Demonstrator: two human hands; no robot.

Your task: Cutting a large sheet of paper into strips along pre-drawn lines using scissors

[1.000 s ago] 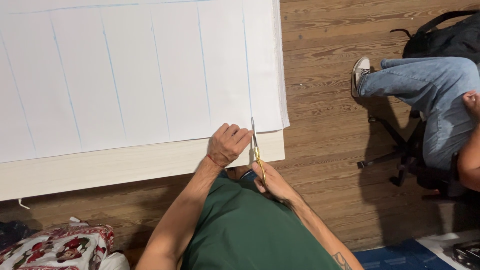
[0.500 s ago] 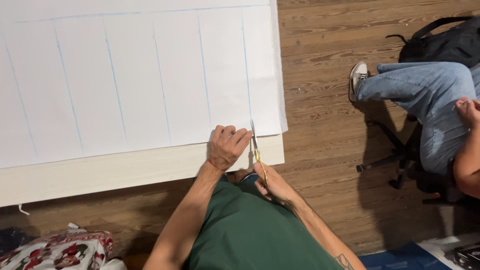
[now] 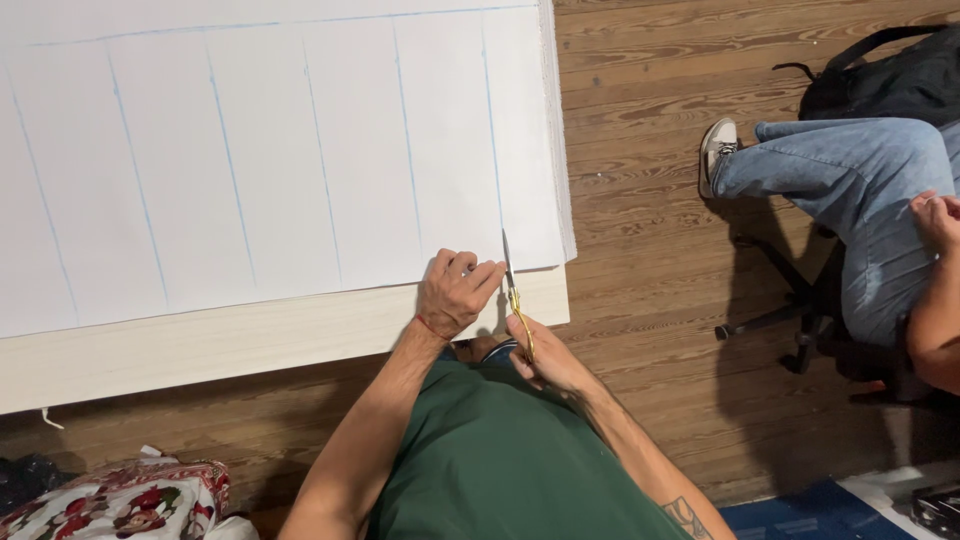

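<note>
A large white sheet (image 3: 280, 150) with pale blue ruled lines lies on a light wooden table (image 3: 200, 345). My left hand (image 3: 455, 292) presses down on the sheet's near edge, fingers curled. My right hand (image 3: 545, 362) grips yellow-handled scissors (image 3: 515, 295), whose blades point away from me and enter the sheet's near edge along the rightmost blue line. The two hands are close together, with the blades just right of my left fingers.
Another person sits on a wheeled chair (image 3: 800, 330) at the right, in blue jeans (image 3: 860, 200) and a pale sneaker (image 3: 716, 150). A black backpack (image 3: 890, 80) lies behind them. A floral cloth (image 3: 110, 505) is at the bottom left, on the wooden floor (image 3: 640, 150).
The view has shifted slightly. The scissors stay at the sheet's near edge and my left hand stays beside them. The seated person's hand has come into view at the right.
</note>
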